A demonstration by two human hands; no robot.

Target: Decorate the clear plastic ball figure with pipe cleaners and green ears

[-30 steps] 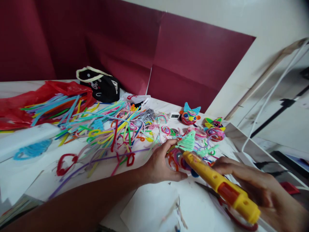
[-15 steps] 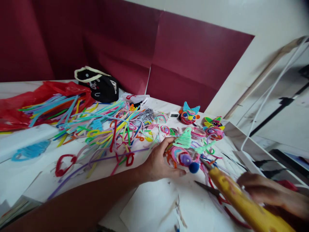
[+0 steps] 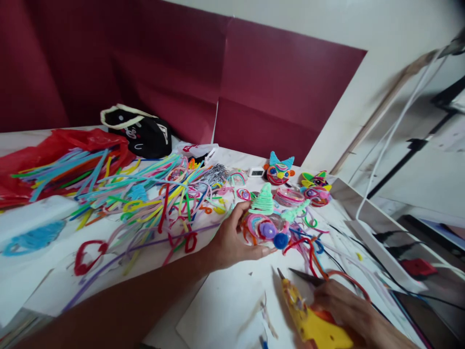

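My left hand (image 3: pixel 232 241) grips a round animal-face craft (image 3: pixel 267 230) by its left side, thumb along the bottom. It has mint-green pipe-cleaner ears, a pink and blue swirl with a purple ball, and a dark blue pompom. Lower right, my right hand (image 3: pixel 345 305) is closed at the trigger side of a yellow hot glue gun (image 3: pixel 305 310), whose nozzle points up and left, apart from the craft. Scissors (image 3: pixel 307 277) lie right beside the gun, their handles partly covered by that hand. White paper (image 3: pixel 221 305) lies beneath.
Loose pipe cleaners (image 3: pixel 174 189) spread across the left, some in a red bag (image 3: pixel 80 138). A black pouch (image 3: pixel 145 138) stands behind. Two finished faces (image 3: pixel 279 172) (image 3: pixel 317 189) sit at the back right. Cables and a white power strip (image 3: pixel 388 261) line the right side.
The glue gun has swung down and left, its nozzle pulled back from the craft to just above the paper. My left hand still holds the craft. The whole view has shifted slightly.
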